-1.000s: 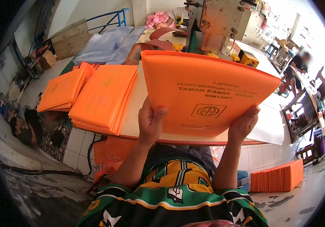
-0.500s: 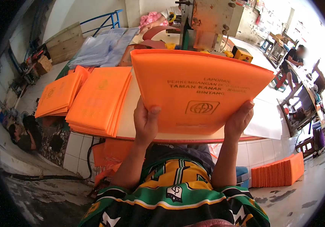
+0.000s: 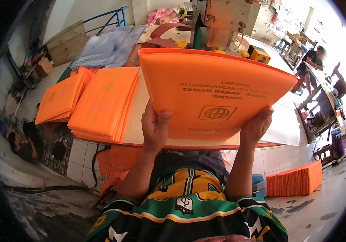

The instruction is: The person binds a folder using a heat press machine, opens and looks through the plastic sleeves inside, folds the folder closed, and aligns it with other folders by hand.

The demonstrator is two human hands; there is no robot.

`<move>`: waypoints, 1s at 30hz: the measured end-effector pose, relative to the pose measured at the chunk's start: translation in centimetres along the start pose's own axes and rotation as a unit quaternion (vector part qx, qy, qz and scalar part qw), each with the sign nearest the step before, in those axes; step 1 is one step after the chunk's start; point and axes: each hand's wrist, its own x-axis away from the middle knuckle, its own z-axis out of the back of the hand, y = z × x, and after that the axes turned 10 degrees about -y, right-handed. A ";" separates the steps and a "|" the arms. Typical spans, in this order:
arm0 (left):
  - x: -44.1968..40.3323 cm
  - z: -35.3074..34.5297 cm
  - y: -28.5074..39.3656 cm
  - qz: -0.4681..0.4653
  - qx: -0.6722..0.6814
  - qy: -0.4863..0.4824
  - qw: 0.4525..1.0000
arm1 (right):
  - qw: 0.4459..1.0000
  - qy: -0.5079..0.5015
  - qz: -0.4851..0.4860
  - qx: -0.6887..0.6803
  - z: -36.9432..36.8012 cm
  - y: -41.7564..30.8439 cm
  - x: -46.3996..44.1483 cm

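Orange folder: mid-scene, held over the table, printed cover tilted toward the wearer; whether its lower edge touches the tabletop, I cannot tell.
Left hand: at the folder's 8 o'clock, pinching its side edge, thumb on the cover, fingers hidden behind.
Right hand: at 4 o'clock, pinching the opposite edge, thumb likewise in front.
Folder stacks: both at 9 o'clock, the larger stack nearer, the smaller stack just beside it.
Clear plastic sheets: piled at 10 o'clock.
Machine: at 12 o'clock, behind the folder.
Floor row: orange, closely packed, 5 o'clock.
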 end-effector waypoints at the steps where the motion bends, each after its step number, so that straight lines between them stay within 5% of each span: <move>1: -0.1 -0.1 0.1 -0.001 0.001 0.000 1.000 | 1.000 0.000 0.001 0.000 0.1 0.1 -0.1; 7: 0.0 0.2 0.1 0.014 -0.006 -0.003 1.000 | 1.000 -0.018 0.015 0.020 0.1 -0.1 -0.3; 12: 2.3 1.3 -3.1 0.115 0.040 -0.027 0.992 | 0.998 -0.049 -0.021 0.021 0.5 -0.2 0.6; 30: 5.7 1.8 -6.8 0.042 0.005 -0.047 0.998 | 0.988 -0.106 -0.060 -0.099 3.6 5.8 7.2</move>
